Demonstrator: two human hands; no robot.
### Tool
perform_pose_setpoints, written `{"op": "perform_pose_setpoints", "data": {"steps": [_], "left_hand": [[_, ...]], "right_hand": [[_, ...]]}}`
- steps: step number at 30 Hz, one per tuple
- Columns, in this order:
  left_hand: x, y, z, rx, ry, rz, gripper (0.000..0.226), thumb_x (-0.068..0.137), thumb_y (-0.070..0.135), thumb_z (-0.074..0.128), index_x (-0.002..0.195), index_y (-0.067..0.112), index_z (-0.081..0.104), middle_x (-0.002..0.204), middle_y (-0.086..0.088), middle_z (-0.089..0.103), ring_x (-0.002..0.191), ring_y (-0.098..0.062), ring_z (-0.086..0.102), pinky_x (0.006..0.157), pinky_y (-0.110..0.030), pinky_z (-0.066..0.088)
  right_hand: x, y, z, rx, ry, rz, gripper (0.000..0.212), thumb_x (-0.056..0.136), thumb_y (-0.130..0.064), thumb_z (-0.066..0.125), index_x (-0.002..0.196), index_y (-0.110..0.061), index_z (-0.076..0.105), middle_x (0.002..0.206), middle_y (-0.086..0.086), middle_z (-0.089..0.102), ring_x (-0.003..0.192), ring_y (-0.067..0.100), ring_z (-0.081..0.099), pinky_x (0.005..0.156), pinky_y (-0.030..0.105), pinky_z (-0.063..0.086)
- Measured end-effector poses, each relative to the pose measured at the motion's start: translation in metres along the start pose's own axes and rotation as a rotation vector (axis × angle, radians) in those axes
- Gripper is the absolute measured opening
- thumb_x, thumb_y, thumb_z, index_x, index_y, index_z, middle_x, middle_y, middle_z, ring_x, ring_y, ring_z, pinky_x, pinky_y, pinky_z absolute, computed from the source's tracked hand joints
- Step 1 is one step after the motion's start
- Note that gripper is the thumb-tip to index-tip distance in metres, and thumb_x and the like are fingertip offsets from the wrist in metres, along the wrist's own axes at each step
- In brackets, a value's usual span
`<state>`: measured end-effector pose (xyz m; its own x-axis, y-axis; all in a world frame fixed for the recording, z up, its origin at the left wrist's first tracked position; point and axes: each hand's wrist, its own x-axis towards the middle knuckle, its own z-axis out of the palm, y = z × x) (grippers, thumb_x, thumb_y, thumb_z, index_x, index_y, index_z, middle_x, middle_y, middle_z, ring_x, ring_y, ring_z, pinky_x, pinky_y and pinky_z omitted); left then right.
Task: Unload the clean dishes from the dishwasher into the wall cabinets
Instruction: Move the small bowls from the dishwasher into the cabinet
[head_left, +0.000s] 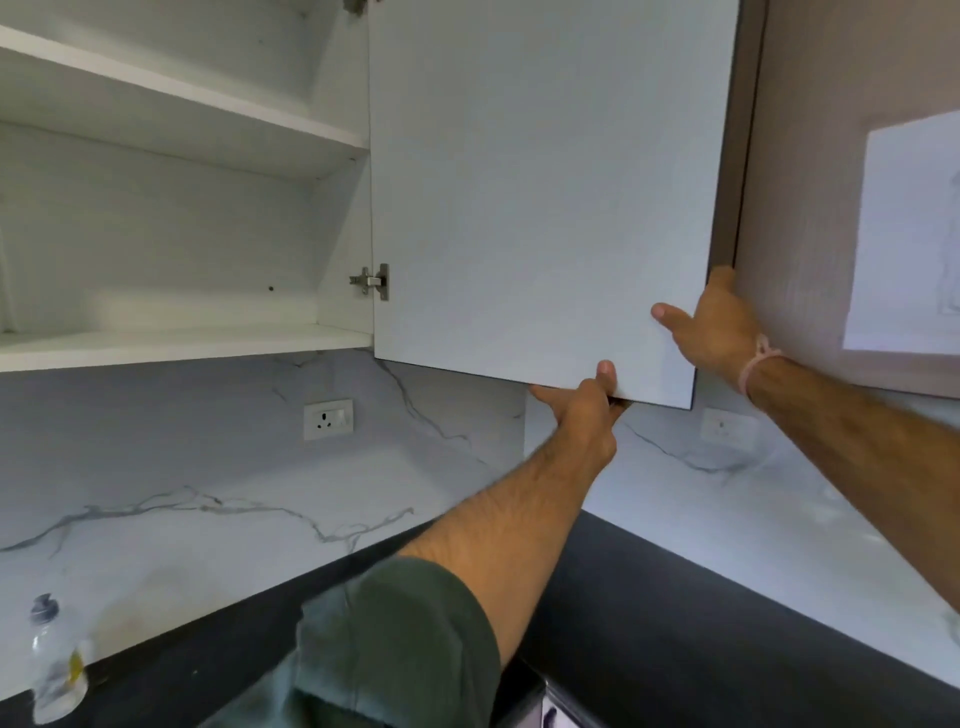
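Both hands on the open cabinet door (535, 182) at 12 o'clock.
My left hand (584, 402) grips its bottom edge, thumb up the face; my right hand (719, 327), at 2 o'clock from it, clasps the free side edge. The wall cabinet (171, 349) stands open at 10 o'clock.

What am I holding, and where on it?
The open cabinet door: left hand grips its bottom edge, right hand its free side edge near the lower corner.

I see the white cabinet (332, 218) open at far left, shelves (171, 119) showing; its door (540, 197) stands swung out rightward.
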<state>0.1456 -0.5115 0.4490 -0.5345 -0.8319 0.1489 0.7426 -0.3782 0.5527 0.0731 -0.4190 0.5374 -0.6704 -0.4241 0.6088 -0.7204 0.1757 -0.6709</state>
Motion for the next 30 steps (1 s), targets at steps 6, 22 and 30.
{"op": "perform_pose_setpoints", "data": {"steps": [6,22,30], "left_hand": [[-0.026,0.002,-0.011,0.388,-0.023,-0.123,0.077,0.082,0.035,0.078,0.142,0.021,0.032,0.110,-0.016,0.067,0.078,-0.026,0.071,0.066,-0.039,0.063],[-0.155,-0.161,-0.050,1.067,-0.348,-0.242,0.046,0.093,0.049,0.059,0.129,0.023,0.050,0.122,-0.005,0.066,0.101,-0.021,0.065,0.086,-0.033,0.055],[-0.290,-0.285,-0.075,1.322,-0.609,-0.357,0.041,0.091,0.041,0.063,0.126,0.021,0.058,0.119,0.005,0.062,0.098,-0.011,0.056,0.080,-0.024,0.044]], "right_hand": [[-0.032,0.002,-0.003,-0.284,-0.081,0.062,0.071,0.085,-0.031,0.075,0.134,-0.002,0.034,0.134,0.021,0.053,0.116,0.040,0.056,0.096,0.047,0.050],[-0.222,0.166,-0.101,-0.488,-0.155,0.370,0.056,0.094,-0.050,0.056,0.134,-0.013,0.043,0.134,0.015,0.057,0.114,0.035,0.059,0.097,0.046,0.050],[-0.354,0.281,-0.211,-0.549,-0.243,0.533,0.054,0.093,-0.048,0.056,0.131,-0.010,0.046,0.127,0.014,0.059,0.111,0.032,0.059,0.091,0.040,0.048]]}}
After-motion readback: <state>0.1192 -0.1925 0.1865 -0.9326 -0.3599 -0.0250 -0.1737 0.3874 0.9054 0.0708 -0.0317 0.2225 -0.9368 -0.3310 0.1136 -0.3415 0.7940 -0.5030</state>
